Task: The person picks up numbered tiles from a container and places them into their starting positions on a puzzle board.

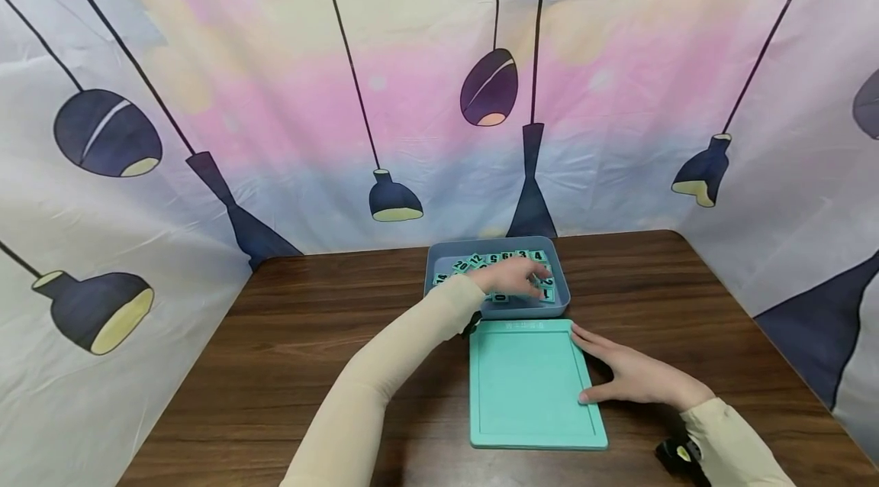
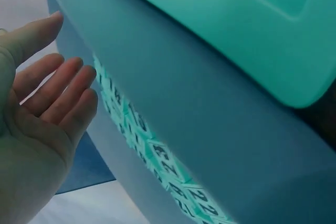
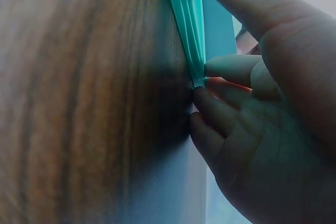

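My left hand (image 1: pixel 511 277) reaches over a blue-grey plastic bin (image 1: pixel 525 312) that holds many small teal number tiles (image 1: pixel 475 261). In the left wrist view the fingers are loosely bent above the tiles, thumb apart from them, and nothing shows in the palm. Directly in front of the bin lies a flat teal board (image 1: pixel 536 388) with a raised border and faint lettering along its far edge. My right hand (image 1: pixel 635 372) rests at the board's right side, thumb on the border, with fingertips touching the edge near the far corner.
Everything rests on a dark brown wooden table (image 1: pixel 309 365). A printed cloth (image 1: pixel 439 143) with hanging lamps forms the backdrop behind the table. The bin stands near the table's far edge, and the left forearm (image 1: pixel 371 372) stretches across the table left of the board.
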Motion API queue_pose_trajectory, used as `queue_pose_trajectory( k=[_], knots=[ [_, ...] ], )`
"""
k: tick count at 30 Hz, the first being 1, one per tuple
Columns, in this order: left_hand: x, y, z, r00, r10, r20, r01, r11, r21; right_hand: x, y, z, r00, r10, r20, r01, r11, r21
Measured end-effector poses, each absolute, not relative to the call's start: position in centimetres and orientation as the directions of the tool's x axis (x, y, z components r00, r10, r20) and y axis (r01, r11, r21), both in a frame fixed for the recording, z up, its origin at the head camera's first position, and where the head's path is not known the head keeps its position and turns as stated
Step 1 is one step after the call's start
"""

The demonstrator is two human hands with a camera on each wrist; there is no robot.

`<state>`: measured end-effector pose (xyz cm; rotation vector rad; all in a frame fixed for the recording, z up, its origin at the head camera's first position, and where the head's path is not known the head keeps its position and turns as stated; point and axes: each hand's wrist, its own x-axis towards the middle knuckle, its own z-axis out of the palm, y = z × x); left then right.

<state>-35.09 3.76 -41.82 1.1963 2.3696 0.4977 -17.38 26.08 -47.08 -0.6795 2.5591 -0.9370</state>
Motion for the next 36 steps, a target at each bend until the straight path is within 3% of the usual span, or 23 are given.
queue_pose_trajectory(
  k=[14,29,36],
  knots=[
    [-35.4,4.8,-43.6,-0.510,0.836,-0.205,0.737,0.547,0.397,-17.4,26.1,-47.0,-0.834,-0.535,-0.136,-0.324,0.674,-0.664],
    [-36.2,5.1,-43.5,-0.367,0.871,-0.325,0.835,0.463,0.296,-17.3,26.1,-46.9,-0.832,-0.541,-0.127,-0.341,0.678,-0.652],
    [-36.2,4.7,-43.7,-0.383,0.881,-0.278,0.825,0.462,0.326,-17.3,26.0,-46.8,-0.835,-0.533,-0.133,-0.329,0.679,-0.656]
  ],
)
